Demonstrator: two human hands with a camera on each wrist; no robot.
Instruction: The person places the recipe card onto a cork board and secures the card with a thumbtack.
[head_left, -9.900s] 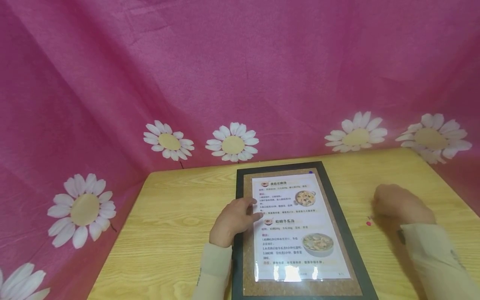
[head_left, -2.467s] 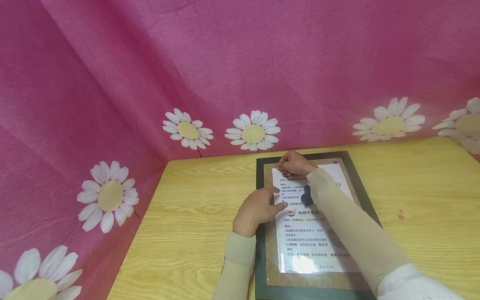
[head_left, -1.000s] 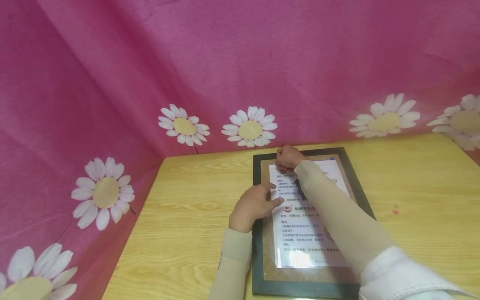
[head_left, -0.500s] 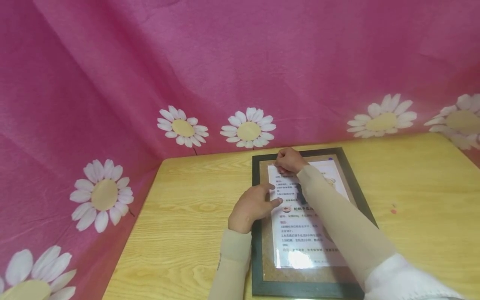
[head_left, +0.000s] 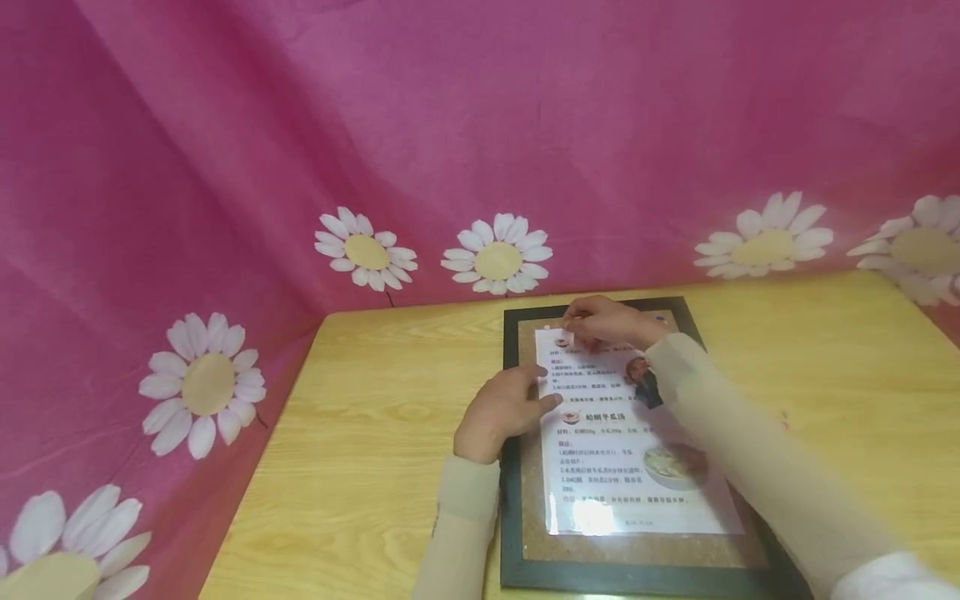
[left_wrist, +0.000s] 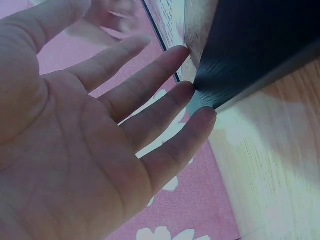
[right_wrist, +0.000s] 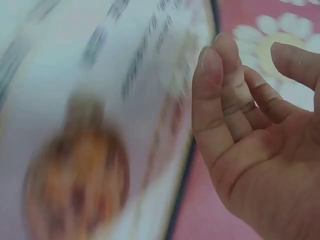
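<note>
A dark-framed cork board [head_left: 645, 554] lies on the table with a printed sheet [head_left: 600, 450] of text and food pictures on it. My left hand [head_left: 501, 412] rests at the board's left side, fingers spread over the sheet's edge; the left wrist view shows its fingertips at the dark frame [left_wrist: 240, 55]. Over the sheet's top hovers my right hand [head_left: 611, 323], its fingers loosely bent and holding nothing in the right wrist view [right_wrist: 255, 135]. A pink pin [head_left: 547, 327] shows at the top left corner of the sheet, a blue pin [head_left: 661, 319] at the top right.
Small pink-red bits [head_left: 785, 422] lie on the wooden table [head_left: 360, 433] right of the board, partly behind my right sleeve. A pink cloth [head_left: 480, 125] with white daisies hangs behind the table and at its left.
My right hand has let go at the sheet's top left corner and moved right, uncovering the pink pin. Earlier it came from the table's right side. My left hand has stayed at the board's left edge.
</note>
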